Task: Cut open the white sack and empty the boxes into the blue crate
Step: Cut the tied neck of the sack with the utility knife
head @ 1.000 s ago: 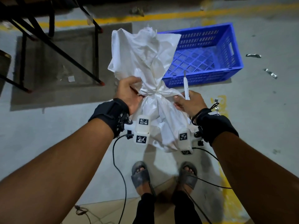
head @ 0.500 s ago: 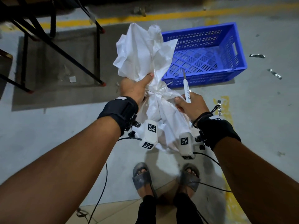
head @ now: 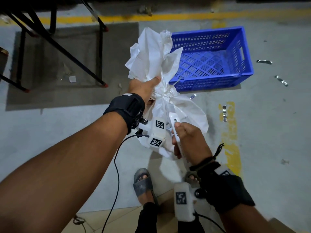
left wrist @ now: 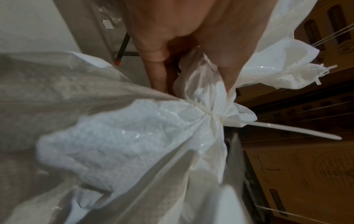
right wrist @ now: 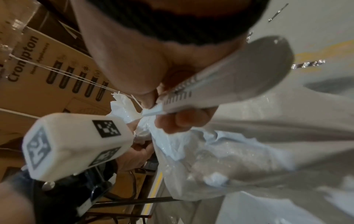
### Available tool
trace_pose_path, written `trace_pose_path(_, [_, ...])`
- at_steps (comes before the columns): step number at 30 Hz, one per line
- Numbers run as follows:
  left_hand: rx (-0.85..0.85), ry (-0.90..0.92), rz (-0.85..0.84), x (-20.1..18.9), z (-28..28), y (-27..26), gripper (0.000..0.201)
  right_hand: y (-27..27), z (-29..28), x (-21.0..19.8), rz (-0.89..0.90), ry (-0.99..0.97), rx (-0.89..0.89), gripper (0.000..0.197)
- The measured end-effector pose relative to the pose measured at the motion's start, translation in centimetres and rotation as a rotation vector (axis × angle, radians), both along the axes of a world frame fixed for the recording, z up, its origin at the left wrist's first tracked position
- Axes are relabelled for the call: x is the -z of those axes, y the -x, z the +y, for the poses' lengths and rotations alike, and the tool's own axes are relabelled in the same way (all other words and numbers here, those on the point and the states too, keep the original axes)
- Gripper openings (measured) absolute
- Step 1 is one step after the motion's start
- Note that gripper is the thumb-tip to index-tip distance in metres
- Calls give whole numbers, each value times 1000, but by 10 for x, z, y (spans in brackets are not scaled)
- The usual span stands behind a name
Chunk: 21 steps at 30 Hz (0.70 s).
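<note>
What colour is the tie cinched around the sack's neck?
White, like the sack itself. The tie shows best in the left wrist view, its loose tail sticking out.

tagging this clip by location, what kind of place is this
Probably a warehouse or stockroom: a bare concrete floor with a painted yellow line, stacked strapped appliance cartons, and a blue crate on the floor.

Warehouse: stacked appliance cartons (right wrist: 47,72), yellow-lined concrete floor (head: 67,132)
</note>
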<state>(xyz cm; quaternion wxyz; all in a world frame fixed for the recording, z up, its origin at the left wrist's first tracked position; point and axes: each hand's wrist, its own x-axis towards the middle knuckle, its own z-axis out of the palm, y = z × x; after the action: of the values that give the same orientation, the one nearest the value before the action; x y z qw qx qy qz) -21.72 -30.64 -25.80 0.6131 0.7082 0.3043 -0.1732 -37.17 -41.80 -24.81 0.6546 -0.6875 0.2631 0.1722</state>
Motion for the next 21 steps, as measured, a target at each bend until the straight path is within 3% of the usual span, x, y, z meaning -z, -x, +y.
trace_pose_path(8, [-20,98,113,7,6,8,49,-12,15,9,-59,-41,52,48])
trace_pose_path(13, [-10,117,118,8,10,11,38,-14,19,12,-63,2,60,49])
trace_pose_path(17, [0,119,131,14,14,10,46,-11,21,13,-54,5,83,50])
trace_pose_path(21, [32,117,134,17,15,7,67,-9,21,14,-55,42,106,51])
